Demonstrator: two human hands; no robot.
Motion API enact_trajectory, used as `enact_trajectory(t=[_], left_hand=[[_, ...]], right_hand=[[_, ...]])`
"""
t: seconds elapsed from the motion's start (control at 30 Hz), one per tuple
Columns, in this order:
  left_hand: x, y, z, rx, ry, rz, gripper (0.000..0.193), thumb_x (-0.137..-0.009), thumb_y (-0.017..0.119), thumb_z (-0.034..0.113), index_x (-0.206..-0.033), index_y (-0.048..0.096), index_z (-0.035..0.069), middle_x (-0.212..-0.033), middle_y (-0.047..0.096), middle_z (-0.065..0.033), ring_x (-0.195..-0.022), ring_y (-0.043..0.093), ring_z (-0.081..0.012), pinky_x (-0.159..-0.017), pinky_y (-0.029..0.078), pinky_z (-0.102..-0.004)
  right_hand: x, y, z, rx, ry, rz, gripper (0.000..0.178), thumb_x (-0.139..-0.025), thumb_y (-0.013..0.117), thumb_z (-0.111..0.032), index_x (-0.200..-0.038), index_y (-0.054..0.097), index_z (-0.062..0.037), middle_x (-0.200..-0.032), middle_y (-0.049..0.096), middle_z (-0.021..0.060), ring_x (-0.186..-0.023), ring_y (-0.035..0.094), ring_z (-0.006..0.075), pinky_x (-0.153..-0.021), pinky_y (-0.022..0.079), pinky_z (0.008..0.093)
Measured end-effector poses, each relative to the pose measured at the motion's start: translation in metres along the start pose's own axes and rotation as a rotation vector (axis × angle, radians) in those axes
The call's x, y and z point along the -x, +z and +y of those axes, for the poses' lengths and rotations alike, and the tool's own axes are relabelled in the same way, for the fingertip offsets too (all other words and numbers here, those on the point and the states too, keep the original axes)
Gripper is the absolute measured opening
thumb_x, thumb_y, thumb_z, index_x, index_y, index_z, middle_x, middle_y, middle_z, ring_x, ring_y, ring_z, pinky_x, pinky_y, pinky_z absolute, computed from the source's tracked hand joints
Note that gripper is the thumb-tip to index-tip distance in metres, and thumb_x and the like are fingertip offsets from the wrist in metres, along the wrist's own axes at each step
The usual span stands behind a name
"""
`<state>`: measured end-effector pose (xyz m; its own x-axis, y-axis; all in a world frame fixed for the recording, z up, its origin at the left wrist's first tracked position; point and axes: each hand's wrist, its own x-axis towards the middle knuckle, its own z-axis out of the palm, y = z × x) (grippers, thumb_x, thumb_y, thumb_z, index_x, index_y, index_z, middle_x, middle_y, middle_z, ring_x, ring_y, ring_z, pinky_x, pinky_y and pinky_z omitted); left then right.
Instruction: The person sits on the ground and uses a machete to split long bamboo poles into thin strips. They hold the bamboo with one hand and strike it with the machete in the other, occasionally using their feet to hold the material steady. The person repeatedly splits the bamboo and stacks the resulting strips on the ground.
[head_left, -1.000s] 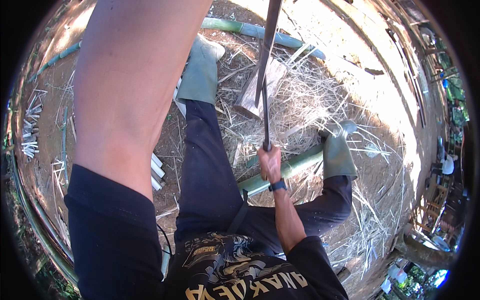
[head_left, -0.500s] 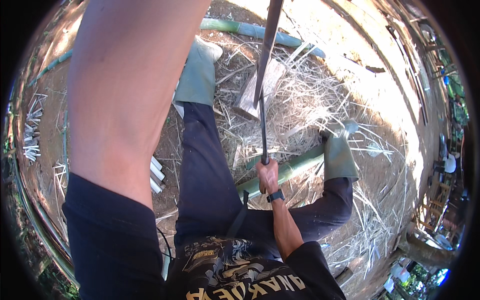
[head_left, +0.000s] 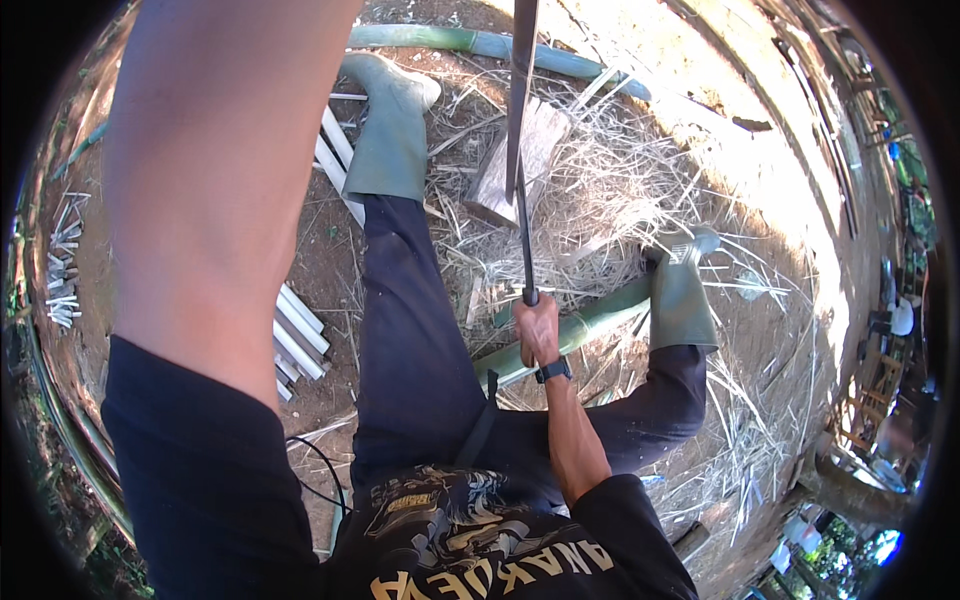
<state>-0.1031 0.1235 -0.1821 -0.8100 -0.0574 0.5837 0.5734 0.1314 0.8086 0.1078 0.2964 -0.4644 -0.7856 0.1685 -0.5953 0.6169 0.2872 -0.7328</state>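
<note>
My right hand (head_left: 537, 328), with a dark watch (head_left: 553, 371) on its wrist, is closed round the grip of a long machete (head_left: 516, 100). Its dark blade stretches away from me past the top edge of the picture. Below the blade in the picture lies a short wooden block (head_left: 492, 187); whether they touch, I cannot tell. My left arm (head_left: 210, 200) is raised large across the left side, and its hand is beyond the top edge. A green bamboo pole (head_left: 608, 318) lies under and beyond my right hand.
Pale shavings (head_left: 620, 215) cover the ground around the block. My boots (head_left: 385, 150) stand on either side. Split pale strips (head_left: 300, 335) lie left of my leg, with more short pieces (head_left: 63, 270) farther left. Another bamboo pole (head_left: 500, 47) lies at the far side.
My left arm has shifted left, uncovering more of the pale strips beside my left boot and leg. My right hand and the machete have moved only slightly.
</note>
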Motion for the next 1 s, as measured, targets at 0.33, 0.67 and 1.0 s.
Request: enact_trajectory(t=[0.33, 0.67, 1.0], left_hand=[[-0.003, 0.005, -0.003, 0.019, -0.006, 0.001, 0.024, -0.088, 0.044, 0.027, -0.071, 0.035, 0.013, -0.062, 0.032, -0.0010, -0.048, 0.028, -0.0101, -0.043, 0.027, -0.0248], [-0.008, -0.002, 0.007, 0.050, 0.002, 0.006, 0.024, -0.087, 0.044, 0.026, -0.070, 0.034, 0.013, -0.062, 0.031, -0.0010, -0.047, 0.027, -0.0100, -0.043, 0.026, -0.0249], [-0.032, -0.101, 0.129, 0.256, 0.146, 0.074, 0.024, -0.087, 0.045, 0.025, -0.070, 0.033, 0.013, -0.062, 0.030, -0.0011, -0.047, 0.026, -0.0100, -0.043, 0.026, -0.0250]], right_hand=[[-0.017, 0.002, 0.059, -0.023, 0.064, 0.021, 0.016, -0.071, 0.056, -0.013, -0.064, 0.053, 0.0019, -0.055, 0.049, 0.0069, -0.052, 0.045, 0.0169, -0.051, 0.038, 0.0341], [-0.023, 0.004, -0.020, 0.021, -0.137, 0.004, 0.021, -0.074, 0.057, -0.016, -0.070, 0.053, 0.0039, -0.055, 0.050, 0.0072, -0.049, 0.044, 0.0174, -0.050, 0.039, 0.0378], [0.007, -0.005, 0.070, -0.015, 0.160, 0.005, 0.018, -0.070, 0.058, -0.012, -0.070, 0.057, 0.0062, -0.059, 0.057, 0.0155, -0.054, 0.059, 0.0250, -0.049, 0.046, 0.0376]])
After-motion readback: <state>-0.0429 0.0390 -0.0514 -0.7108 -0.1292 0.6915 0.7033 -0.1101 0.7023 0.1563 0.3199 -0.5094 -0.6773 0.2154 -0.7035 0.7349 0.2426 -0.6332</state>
